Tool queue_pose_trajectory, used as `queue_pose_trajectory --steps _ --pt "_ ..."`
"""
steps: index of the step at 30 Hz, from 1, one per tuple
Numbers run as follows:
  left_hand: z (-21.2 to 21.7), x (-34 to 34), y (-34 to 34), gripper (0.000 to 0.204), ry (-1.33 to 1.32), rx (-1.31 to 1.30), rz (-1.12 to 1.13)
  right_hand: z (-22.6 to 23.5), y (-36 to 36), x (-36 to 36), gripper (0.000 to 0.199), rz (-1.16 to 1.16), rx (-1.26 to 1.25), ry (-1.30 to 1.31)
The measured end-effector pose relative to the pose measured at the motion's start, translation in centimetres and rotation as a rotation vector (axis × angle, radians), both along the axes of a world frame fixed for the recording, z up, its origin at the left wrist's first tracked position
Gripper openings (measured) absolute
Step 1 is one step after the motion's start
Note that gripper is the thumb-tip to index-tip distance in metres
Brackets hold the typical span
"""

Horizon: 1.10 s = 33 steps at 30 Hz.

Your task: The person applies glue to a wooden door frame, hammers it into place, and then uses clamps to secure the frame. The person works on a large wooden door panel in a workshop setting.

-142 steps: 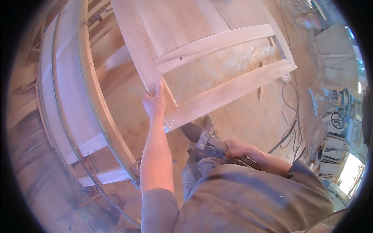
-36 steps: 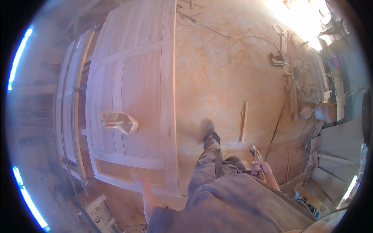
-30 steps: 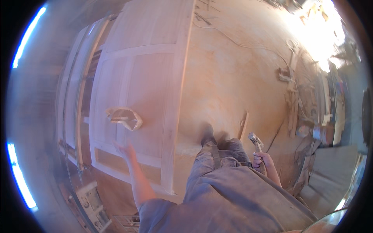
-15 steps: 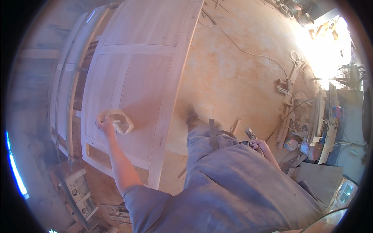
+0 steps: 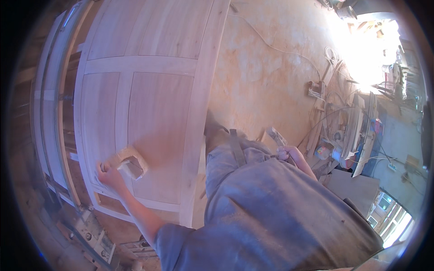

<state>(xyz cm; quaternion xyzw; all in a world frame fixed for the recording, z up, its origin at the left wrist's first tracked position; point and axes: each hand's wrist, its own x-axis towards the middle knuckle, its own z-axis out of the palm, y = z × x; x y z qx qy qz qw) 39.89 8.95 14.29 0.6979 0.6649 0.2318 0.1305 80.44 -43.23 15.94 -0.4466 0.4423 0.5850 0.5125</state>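
Note:
A large pale wooden panelled door (image 5: pixel 158 113) lies flat to my left. Above its near part is a pale, angular, open-sided container-like thing (image 5: pixel 135 168), whose exact kind I cannot tell. My left hand (image 5: pixel 106 174) is closed with curled fingers at its left edge and appears to grip it; the contact is partly blurred. At my right side, my right hand (image 5: pixel 285 153) is wrapped round a flat grey tool (image 5: pixel 275 136) with a light block-like end. Its handle is hidden in the fist.
More framed wooden pieces (image 5: pixel 47 95) stand along the left. On the dusty floor (image 5: pixel 257 72) a pale cable (image 5: pixel 271 45) curves toward timber offcuts (image 5: pixel 323 113) and boards (image 5: pixel 359 135) at right. A board (image 5: pixel 350 185) lies near my right side. Bright light glares at upper right.
The view has shifted, so the door sits farther left and lower. My left hand has come slightly nearer along the door. The grey tool is raised a little in my right hand.

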Motion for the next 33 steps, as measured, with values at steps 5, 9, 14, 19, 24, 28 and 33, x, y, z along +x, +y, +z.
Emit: queue_pose_trajectory --steps 5,9,14,19,24,28,33 --pt "0.0 5.3 8.5 0.031 0.173 -0.078 -0.091 -0.8 4.8 2.5 0.025 0.026 0.015 0.015" --pt "-1.0 9.2 12.2 0.034 0.264 0.028 -0.179 -2.4 6.5 4.7 0.024 -0.044 -0.002 0.019" --pt "-4.0 17.0 8.4 0.043 0.219 0.156 -0.304 -5.0 9.0 7.9 0.019 -0.073 0.063 0.089" --pt "-7.2 36.4 -7.9 0.1 0.297 -0.388 -0.633 -5.5 11.5 11.1 0.019 -0.058 0.082 0.064" --pt "-11.3 37.7 -11.6 0.116 0.462 -0.398 -0.732 -7.1 12.6 14.0 0.02 -0.014 0.033 -0.04" --pt "-12.3 36.7 -10.8 0.121 0.396 -0.392 -0.764 -9.1 17.2 14.5 0.017 0.1 -0.095 -0.178" --pt "-12.4 37.6 -10.8 0.115 0.377 -0.429 -0.767 -6.4 30.0 10.6 0.019 0.337 -0.086 -0.24"
